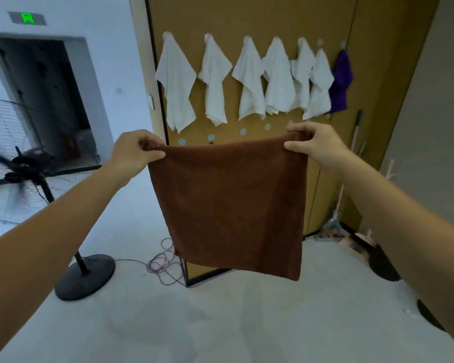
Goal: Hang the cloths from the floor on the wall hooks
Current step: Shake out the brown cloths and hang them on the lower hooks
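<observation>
A brown cloth hangs spread flat in front of me, held up by its two top corners. My left hand pinches the top left corner and my right hand pinches the top right one. Behind it, on the tan wall panel, an upper row of hooks carries several white cloths and one purple cloth at the right end. A lower row of small pale flower-shaped hooks shows bare just above the brown cloth's top edge.
A black pedestal fan stands at the left, its round base on the pale floor. Loose cables lie by the panel's foot. A mop leans in the right corner, with dark objects on the floor below.
</observation>
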Demonstrator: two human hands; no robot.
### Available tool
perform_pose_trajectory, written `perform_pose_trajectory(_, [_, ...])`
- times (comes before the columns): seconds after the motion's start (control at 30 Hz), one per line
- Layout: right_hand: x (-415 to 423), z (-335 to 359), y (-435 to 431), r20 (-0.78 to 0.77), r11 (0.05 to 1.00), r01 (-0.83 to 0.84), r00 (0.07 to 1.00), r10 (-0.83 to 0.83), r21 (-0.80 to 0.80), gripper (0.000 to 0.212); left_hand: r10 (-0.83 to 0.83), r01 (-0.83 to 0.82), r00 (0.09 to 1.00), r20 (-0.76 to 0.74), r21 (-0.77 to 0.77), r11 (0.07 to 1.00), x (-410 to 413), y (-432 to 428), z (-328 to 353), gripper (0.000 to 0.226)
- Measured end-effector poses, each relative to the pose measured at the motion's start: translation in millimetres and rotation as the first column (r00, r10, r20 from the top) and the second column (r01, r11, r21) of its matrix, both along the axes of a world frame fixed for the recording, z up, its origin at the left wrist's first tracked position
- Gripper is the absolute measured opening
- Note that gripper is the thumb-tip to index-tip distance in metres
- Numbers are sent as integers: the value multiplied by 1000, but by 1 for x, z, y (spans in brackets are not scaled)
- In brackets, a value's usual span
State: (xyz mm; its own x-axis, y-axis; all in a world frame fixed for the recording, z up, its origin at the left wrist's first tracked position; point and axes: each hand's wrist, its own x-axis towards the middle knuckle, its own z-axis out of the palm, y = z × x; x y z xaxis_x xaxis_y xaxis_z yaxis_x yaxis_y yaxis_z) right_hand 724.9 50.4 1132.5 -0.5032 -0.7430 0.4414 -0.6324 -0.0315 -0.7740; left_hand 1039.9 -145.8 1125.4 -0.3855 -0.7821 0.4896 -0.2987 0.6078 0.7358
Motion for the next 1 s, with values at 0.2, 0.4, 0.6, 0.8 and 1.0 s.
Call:
perform_pose_trajectory(0.2, [-53,2,-37,-125,994,28,992,-15,105,36,-47,54,996,79,-90,995,-73,-67,-9,14])
perform_pose_trajectory(0.4, [-101,10,-97,-202,977,67,979,-25,200,16,-100,113,986,134,-97,989,-130,-135,-3,9])
perform_pose_trajectory(0.6, [-144,7,-154,-216,979,151,969,-118,138,7,-130,162,971,201,-151,975,-180,-185,1,6])
perform_pose_trajectory(0.8, [-204,-7,-193,-252,960,268,937,-241,76,14,-49,108,969,242,-240,965,-239,-222,-4,20])
perform_pose_trajectory(1.0, [-282,-17,-227,-398,946,300,888,-231,120,20,17,80,951,310,-299,951,-307,-230,-2,10])
